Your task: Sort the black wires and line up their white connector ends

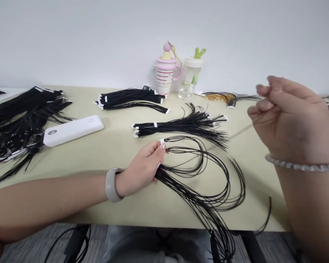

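My left hand (pixel 144 170) lies low over the beige table (pixel 120 208), its fingers closed around a loose bundle of thin black wires (pixel 197 182). A small white connector end (pixel 162 143) shows at my fingertips. The wires loop out to the right and hang past the table's front edge. My right hand (pixel 290 122) is raised above the right of the table, with thumb and fingers pinched together. A faint, blurred thin wire (pixel 241 130) runs from those fingertips down to the left.
Further black wire bundles with white ends lie at the left (pixel 24 124), back (pixel 130 99) and middle (pixel 181 126) of the table. A white power bank (pixel 72 130) rests near the left pile. A pink-striped bottle (pixel 164 75), a clear bottle (pixel 190 78) and rubber bands (pixel 214 97) stand against the wall.
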### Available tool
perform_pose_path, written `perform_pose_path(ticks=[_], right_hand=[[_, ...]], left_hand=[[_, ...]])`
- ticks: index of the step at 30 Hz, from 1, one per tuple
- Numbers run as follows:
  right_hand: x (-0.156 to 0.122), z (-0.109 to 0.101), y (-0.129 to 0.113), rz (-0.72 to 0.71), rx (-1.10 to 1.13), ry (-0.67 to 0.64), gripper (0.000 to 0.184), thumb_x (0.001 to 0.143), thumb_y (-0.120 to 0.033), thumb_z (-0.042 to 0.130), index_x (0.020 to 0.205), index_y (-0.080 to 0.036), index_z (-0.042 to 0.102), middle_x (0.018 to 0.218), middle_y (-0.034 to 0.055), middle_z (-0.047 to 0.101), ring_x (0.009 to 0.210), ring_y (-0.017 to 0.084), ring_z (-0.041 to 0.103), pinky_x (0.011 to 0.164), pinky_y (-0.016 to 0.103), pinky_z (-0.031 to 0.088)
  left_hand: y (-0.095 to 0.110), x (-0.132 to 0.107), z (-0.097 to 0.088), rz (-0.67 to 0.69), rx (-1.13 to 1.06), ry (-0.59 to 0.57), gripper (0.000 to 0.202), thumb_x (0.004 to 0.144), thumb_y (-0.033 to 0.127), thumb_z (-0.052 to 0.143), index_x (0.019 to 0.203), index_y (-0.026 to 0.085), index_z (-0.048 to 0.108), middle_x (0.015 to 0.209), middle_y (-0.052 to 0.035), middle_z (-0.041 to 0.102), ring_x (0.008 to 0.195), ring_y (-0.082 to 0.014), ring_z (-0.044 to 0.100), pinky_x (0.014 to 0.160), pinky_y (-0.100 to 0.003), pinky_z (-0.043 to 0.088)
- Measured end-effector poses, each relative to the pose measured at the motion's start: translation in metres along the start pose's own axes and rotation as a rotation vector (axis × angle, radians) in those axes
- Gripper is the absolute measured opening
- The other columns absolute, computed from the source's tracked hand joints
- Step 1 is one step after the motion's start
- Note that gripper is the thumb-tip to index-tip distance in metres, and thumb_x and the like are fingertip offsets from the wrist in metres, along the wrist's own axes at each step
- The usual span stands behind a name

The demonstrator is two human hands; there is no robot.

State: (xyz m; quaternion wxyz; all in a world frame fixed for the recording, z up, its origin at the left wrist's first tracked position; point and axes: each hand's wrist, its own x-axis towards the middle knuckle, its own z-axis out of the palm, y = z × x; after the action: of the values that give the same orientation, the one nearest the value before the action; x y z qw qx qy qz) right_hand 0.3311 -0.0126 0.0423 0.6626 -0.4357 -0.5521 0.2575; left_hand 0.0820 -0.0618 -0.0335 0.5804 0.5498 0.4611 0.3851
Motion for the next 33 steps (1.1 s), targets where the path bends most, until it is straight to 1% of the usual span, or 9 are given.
perform_pose_path(ticks=[2,4,5,7,9,11,17,25,33], right_hand=[[-0.008,0.007,-0.002,0.033,0.004,-0.054,0.043,0.082,-0.011,0.05,0.123,-0.024,0.051,0.087,0.0083,0.067,0.058,0.005,0.054,0.05,0.029,0.033],[-0.021,0.017,-0.003,0.023,-0.084,-0.216,0.046,0.082,-0.013,0.052,0.126,-0.026,0.045,0.074,0.0035,0.065,0.051,0.006,0.051,0.046,0.024,0.032],[-0.028,0.023,-0.004,-0.001,-0.157,-0.322,0.037,0.082,-0.016,0.053,0.119,-0.023,0.051,0.07,0.0021,0.064,0.05,0.006,0.051,0.045,0.023,0.033],[-0.041,0.033,-0.003,-0.072,-0.332,-0.534,0.011,0.08,-0.022,0.056,0.088,-0.017,0.062,0.066,0.0009,0.062,0.052,0.008,0.05,0.048,0.022,0.037],[-0.051,0.041,-0.001,-0.179,-0.48,-0.676,0.014,0.08,-0.024,0.057,0.069,-0.015,0.061,0.064,-0.0002,0.059,0.057,0.008,0.05,0.052,0.022,0.037],[-0.057,0.045,0.002,-0.268,-0.552,-0.747,0.014,0.08,-0.021,0.056,0.068,-0.016,0.062,0.062,-0.0016,0.057,0.058,0.008,0.048,0.055,0.021,0.036],[-0.063,0.05,0.005,-0.341,-0.559,-0.768,0.015,0.082,-0.017,0.051,0.074,-0.016,0.064,0.065,-0.0008,0.057,0.061,0.008,0.049,0.06,0.021,0.036],[-0.067,0.054,0.006,-0.38,-0.619,-0.783,0.016,0.081,-0.014,0.051,0.071,-0.015,0.063,0.064,-0.0014,0.056,0.061,0.007,0.049,0.06,0.02,0.036],[-0.068,0.051,0.013,-0.562,-0.709,-0.708,0.019,0.085,-0.019,0.048,0.076,-0.014,0.064,0.067,0.0008,0.055,0.064,0.008,0.049,0.06,0.021,0.036]], left_hand=[[0.0,0.0,0.0,-0.001,0.0,-0.006,0.038,0.084,0.052,0.038,0.064,0.02,0.037,0.045,0.0076,0.034,0.031,-0.0055,0.035,0.029,-0.018,0.027],[-0.002,0.0,-0.001,0.009,0.001,-0.014,0.038,0.084,0.052,0.037,0.064,0.019,0.038,0.046,0.0072,0.034,0.032,-0.0057,0.036,0.03,-0.018,0.028],[-0.003,0.0,-0.001,0.019,-0.002,-0.018,0.038,0.085,0.051,0.037,0.064,0.019,0.038,0.046,0.0072,0.034,0.032,-0.0056,0.036,0.031,-0.018,0.028],[-0.005,-0.001,-0.001,0.038,-0.01,-0.029,0.038,0.086,0.05,0.036,0.065,0.019,0.038,0.046,0.0072,0.034,0.032,-0.0053,0.035,0.032,-0.018,0.029],[-0.005,-0.001,-0.001,0.049,-0.008,-0.042,0.037,0.086,0.049,0.036,0.065,0.019,0.039,0.045,0.0074,0.034,0.032,-0.0052,0.035,0.033,-0.018,0.029],[-0.004,-0.002,-0.001,0.061,0.001,-0.051,0.036,0.087,0.048,0.036,0.065,0.019,0.039,0.045,0.0074,0.034,0.032,-0.0052,0.035,0.034,-0.018,0.029],[0.0,-0.003,0.0,0.122,0.039,-0.061,0.036,0.088,0.045,0.036,0.063,0.018,0.038,0.049,0.0065,0.037,0.035,-0.0049,0.036,0.037,-0.019,0.031],[0.002,-0.004,-0.001,0.135,0.108,-0.075,0.036,0.088,0.044,0.036,0.064,0.018,0.038,0.048,0.0071,0.035,0.034,-0.0048,0.037,0.035,-0.018,0.031],[0.002,-0.003,-0.002,0.116,0.144,-0.091,0.037,0.088,0.045,0.036,0.062,0.018,0.038,0.044,0.0072,0.035,0.034,-0.0057,0.039,0.036,-0.018,0.032]])
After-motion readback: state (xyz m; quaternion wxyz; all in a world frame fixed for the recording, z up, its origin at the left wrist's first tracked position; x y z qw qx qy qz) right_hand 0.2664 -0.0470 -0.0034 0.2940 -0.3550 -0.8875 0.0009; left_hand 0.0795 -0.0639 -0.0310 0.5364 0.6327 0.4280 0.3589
